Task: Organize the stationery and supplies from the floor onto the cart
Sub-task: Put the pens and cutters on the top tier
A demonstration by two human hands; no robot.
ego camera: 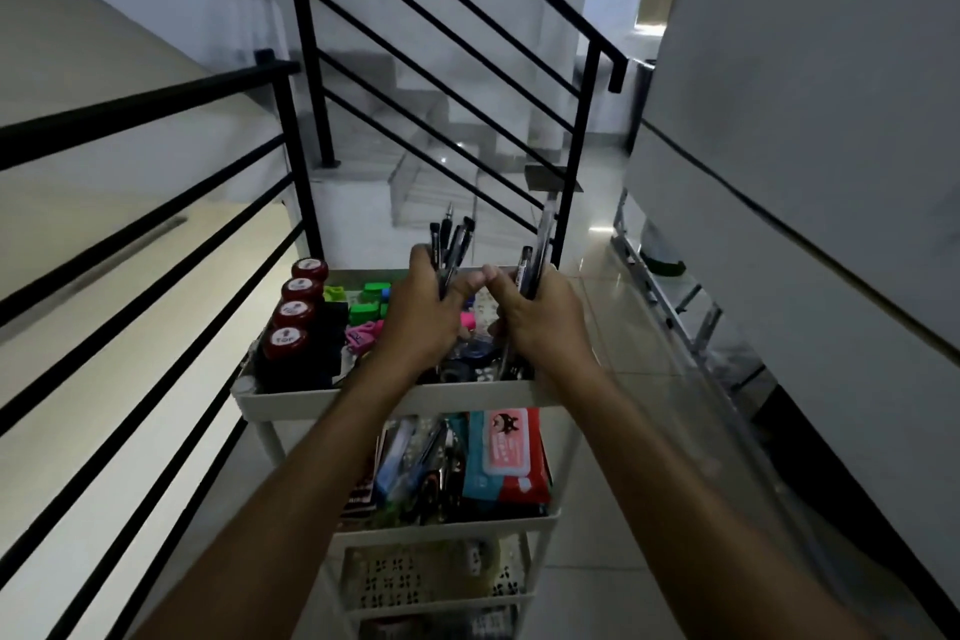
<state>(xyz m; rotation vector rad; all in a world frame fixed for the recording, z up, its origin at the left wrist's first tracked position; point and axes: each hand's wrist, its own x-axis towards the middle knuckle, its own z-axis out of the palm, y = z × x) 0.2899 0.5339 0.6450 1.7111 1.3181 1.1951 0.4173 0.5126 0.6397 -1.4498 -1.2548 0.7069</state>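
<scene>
A white three-tier cart (291, 400) stands in front of me by a stair railing. Over its top tray, my left hand (423, 314) grips a bundle of black pens (451, 237) that stick up above my fingers. Beside it, thumbs nearly touching, my right hand (540, 320) holds a second bunch of pens (537, 244), also pointing up. The top tray holds several dark bottles with red caps (293, 314) along its left side, plus green and pink small items (369, 301). The middle tray carries a red and teal packet (506, 457) and mixed supplies.
Black metal railings (291, 130) run along the left and behind the cart, with stairs beyond. A grey wall (805, 172) rises at the right, with a metal rack (670, 291) at its foot. Glossy floor tiles (613, 379) lie to the cart's right.
</scene>
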